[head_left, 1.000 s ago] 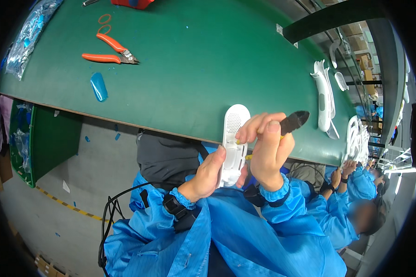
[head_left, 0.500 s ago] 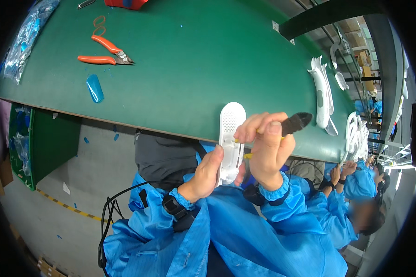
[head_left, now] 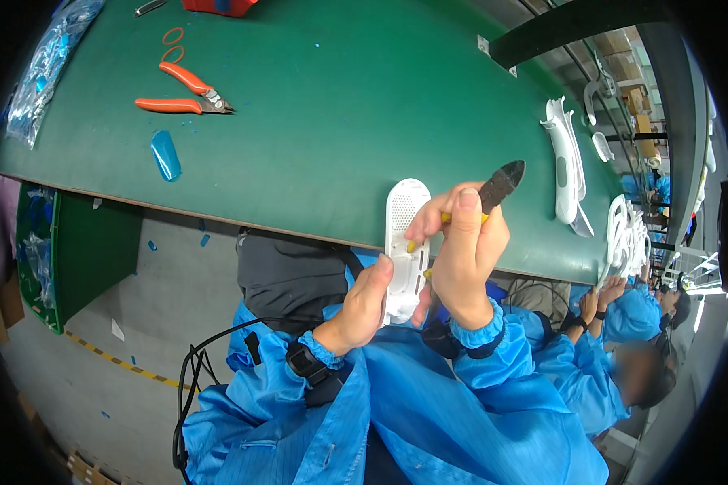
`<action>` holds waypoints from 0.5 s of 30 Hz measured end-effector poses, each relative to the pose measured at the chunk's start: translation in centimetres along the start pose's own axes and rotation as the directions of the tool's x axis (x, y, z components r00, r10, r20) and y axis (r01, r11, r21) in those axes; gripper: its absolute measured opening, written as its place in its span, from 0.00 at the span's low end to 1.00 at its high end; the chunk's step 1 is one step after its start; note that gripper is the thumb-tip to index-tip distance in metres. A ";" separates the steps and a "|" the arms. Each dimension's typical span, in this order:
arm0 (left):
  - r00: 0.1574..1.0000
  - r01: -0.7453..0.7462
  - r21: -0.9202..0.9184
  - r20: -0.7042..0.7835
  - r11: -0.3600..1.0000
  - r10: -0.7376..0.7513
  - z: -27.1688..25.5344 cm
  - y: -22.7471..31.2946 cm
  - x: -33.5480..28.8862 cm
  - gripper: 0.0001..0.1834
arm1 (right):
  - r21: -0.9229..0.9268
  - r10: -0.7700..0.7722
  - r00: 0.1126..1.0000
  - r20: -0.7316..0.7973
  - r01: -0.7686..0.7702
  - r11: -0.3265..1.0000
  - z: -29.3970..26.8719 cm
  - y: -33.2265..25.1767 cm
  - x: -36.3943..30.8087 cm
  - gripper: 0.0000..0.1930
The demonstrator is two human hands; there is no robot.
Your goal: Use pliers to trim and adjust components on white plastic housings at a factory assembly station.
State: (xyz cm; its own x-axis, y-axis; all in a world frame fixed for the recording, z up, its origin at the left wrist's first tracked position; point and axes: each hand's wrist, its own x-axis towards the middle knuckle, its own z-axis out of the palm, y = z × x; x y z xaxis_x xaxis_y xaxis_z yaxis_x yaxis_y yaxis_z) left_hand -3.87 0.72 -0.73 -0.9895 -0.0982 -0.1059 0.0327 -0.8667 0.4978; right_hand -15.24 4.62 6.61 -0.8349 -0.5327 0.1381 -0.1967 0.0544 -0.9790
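Mid-frame: left hand (head_left: 359, 310), fingers gripping white perforated shell (head_left: 404, 263). Right hand (head_left: 471, 252), fingers closed round dark-tipped tool (head_left: 503, 184), now swung more upright; likely re-angled against steady shell.

The dark-tipped, yellow-handled tool (head_left: 501, 185) has swung upward and slightly leftward, tilting more steeply than before.

No readable text, numbers or labels in my view.
Only sign-type marking I get: yellow-and-black striped hazard tape (head_left: 121, 362) on the grey floor (head_left: 174, 283), off to my left.
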 end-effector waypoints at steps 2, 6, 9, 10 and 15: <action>1.000 0.004 -0.005 -0.009 1.000 -0.004 0.2 0.2 0.0 0.38 | -0.025 0.013 1.000 -0.010 -0.014 1.000 0.3 -0.3 0.2 0.16; 0.999 -0.014 0.040 0.049 0.999 0.012 -0.6 -0.5 0.0 0.38 | -0.084 0.055 0.998 0.012 -0.053 0.995 0.2 -0.2 0.7 0.18; 1.000 -0.012 0.036 0.023 0.999 0.012 -0.4 -0.6 -0.1 0.38 | -0.025 0.061 0.998 0.020 -0.060 0.998 -0.1 -0.2 0.5 0.14; 1.000 -0.014 0.037 0.026 0.999 0.013 -0.4 -0.7 -0.1 0.38 | -0.026 0.058 0.998 0.019 -0.057 0.998 -0.3 -0.1 0.6 0.14; 1.000 0.009 0.004 0.007 1.000 -0.009 -0.8 -1.1 -0.1 0.37 | -0.018 0.068 0.997 0.036 -0.067 0.998 -0.5 0.1 1.0 0.15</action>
State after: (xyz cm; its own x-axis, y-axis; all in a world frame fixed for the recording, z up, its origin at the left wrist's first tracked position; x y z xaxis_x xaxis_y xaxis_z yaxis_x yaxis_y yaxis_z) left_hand -3.70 1.32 -1.93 -0.9907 -0.0868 -0.1044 0.0231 -0.8655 0.5004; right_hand -16.34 4.55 6.71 -0.8275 -0.5576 0.0660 -0.1495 0.1055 -0.9831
